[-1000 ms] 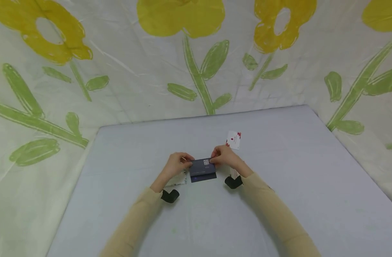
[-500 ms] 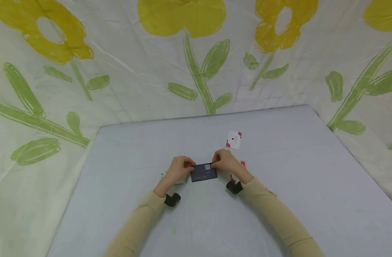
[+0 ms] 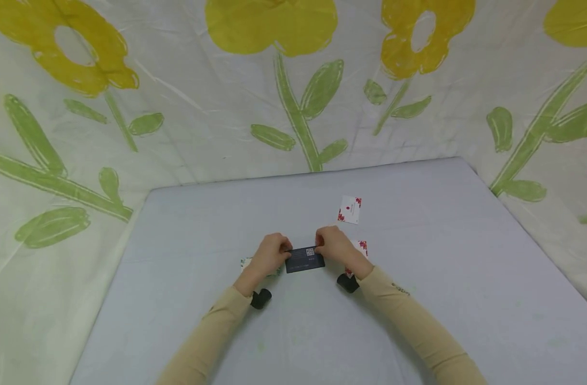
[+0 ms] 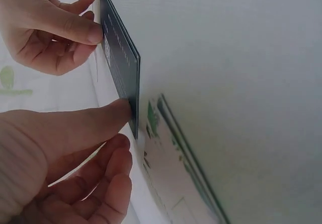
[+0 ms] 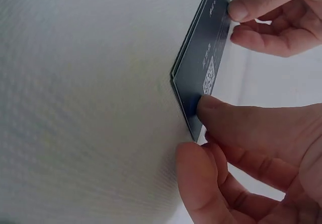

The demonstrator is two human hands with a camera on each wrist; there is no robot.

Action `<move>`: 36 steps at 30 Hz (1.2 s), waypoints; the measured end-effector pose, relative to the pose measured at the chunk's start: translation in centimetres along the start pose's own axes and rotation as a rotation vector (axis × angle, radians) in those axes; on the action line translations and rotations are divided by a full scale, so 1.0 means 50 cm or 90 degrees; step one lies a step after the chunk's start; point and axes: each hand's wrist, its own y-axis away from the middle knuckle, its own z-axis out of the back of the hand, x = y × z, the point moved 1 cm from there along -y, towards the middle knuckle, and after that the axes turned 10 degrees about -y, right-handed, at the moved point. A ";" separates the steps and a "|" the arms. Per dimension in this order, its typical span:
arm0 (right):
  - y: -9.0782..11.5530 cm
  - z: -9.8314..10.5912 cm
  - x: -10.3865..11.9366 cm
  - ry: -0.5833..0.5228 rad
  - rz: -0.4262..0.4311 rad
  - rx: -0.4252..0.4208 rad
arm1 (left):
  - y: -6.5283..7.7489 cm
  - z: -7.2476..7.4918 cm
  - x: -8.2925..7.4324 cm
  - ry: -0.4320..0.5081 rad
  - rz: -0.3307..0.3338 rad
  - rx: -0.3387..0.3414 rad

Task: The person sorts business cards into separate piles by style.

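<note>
Dark navy business cards (image 3: pixel 305 261) with a QR code and pale print lie stacked at the middle of the table, their edges nearly flush. My left hand (image 3: pixel 273 254) pinches the left end, its thumb on the printed face in the left wrist view. At the other end my right hand (image 3: pixel 335 245) pinches the cards, thumb (image 5: pixel 216 110) beside the QR code. A small stack of white cards with green leaves (image 4: pixel 173 178) lies next to my left hand, partly under it in the head view. White cards with red flowers (image 3: pixel 362 248) show behind my right wrist.
A single white card with red corner flowers (image 3: pixel 349 209) lies farther back. A small leaf-patterned patch (image 3: pixel 400 289) shows at the right sleeve. Black wrist mounts (image 3: pixel 261 299) hang at both wrists. The pale table (image 3: pixel 293 342) meets a flower-printed curtain (image 3: pixel 201 117) behind.
The upper dark card has slid down over the lower one, whose strip showed below it a second ago. Both hands have come slightly nearer with it, still pinching its ends.
</note>
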 end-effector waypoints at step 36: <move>0.057 0.147 -0.122 0.085 0.236 0.204 | -0.017 -0.161 -0.296 -0.425 0.023 -0.068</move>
